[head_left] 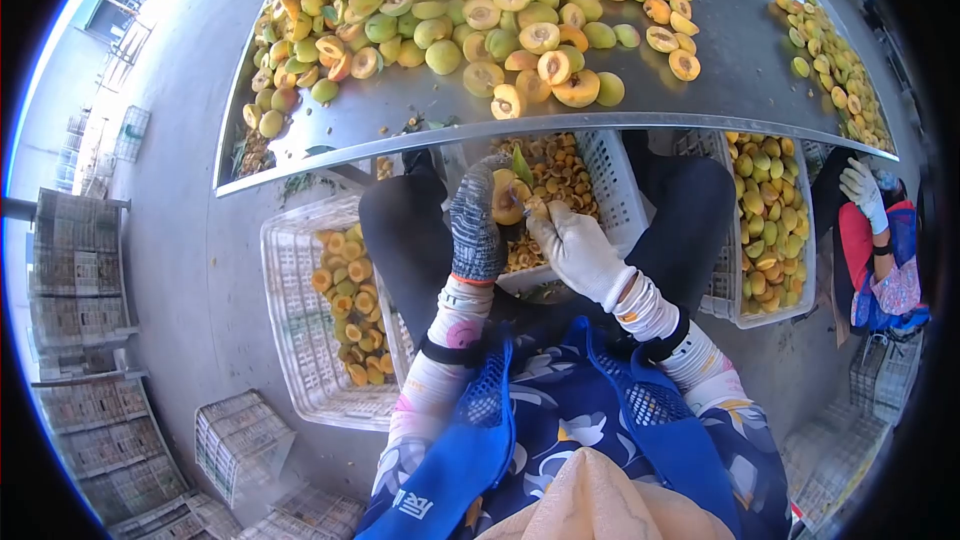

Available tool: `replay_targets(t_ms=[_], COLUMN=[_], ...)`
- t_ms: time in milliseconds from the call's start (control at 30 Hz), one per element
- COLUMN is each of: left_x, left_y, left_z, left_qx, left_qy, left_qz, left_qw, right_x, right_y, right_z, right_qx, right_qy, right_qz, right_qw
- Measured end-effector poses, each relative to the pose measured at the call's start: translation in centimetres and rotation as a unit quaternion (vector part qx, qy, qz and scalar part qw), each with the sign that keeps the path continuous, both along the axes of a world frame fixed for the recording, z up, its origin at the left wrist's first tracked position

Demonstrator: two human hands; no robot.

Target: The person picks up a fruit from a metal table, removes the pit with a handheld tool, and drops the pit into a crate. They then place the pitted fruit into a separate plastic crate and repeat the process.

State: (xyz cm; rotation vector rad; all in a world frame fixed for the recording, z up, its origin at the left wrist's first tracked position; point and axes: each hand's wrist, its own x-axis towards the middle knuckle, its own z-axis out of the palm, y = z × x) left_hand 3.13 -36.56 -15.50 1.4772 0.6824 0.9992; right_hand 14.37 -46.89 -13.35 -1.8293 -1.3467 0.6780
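My left hand (477, 223), in a dark grey knitted glove, is closed round a cut yellow fruit half (508, 198) with its flesh side showing. My right hand (580, 248), in a white glove, has its fingers pinched at the right edge of that fruit; what is between them is too small to make out. A green leaf (521, 166) shows just above the fruit. Both hands are over a white crate (612, 190) of small brown and yellow pieces between my knees. Above lies the metal table (400, 110), heaped with whole and halved fruits (440, 10).
A white crate (290, 290) of fruit halves stands at my left, another crate (810, 280) of fruit at my right. A co-worker's gloved hand (862, 190) is at the far right. Stacked crates (75, 270) line the left side; a crate (235, 435) sits on the floor.
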Motion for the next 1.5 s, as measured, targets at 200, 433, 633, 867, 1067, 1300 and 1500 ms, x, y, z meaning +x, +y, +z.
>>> replay_targets(t_ms=[200, 433, 633, 867, 1067, 1300, 1500], left_x=[0.2, 0.7, 0.1, 1.4, -0.7, 1.8, 1.2], left_y=[0.2, -0.1, 0.9, -1.1, 2.9, 0.1, 1.9], left_z=[-0.4, -0.4, -0.7, -0.8, 0.6, -0.5, 1.0], left_qx=[0.324, 0.149, 0.062, 0.081, 0.208, -0.180, -0.207], left_qy=[0.123, 0.072, 0.041, 0.024, 0.091, -0.166, -0.196], left_qz=[0.075, 0.070, 0.018, 0.150, -0.144, -0.102, -0.011], left_qw=[0.935, 0.984, 0.997, 0.985, 0.963, 0.964, 0.958], right_x=[-0.9, -0.4, -0.5, -1.0, 0.1, 0.1, 0.0], right_y=[0.1, 0.4, 0.9, 1.2, 0.3, -1.0, -0.2], right_z=[-0.6, -1.5, 1.4, 1.7, 3.3, -0.3, 0.4], right_qx=[0.032, -0.023, -0.162, -0.133, -0.233, -0.135, -0.095], right_qy=[0.019, 0.050, 0.378, 0.380, 0.533, 0.774, 0.591], right_qz=[-0.023, 0.021, 0.021, 0.045, 0.065, 0.113, 0.066], right_qw=[0.999, 0.998, 0.911, 0.914, 0.811, 0.608, 0.799])
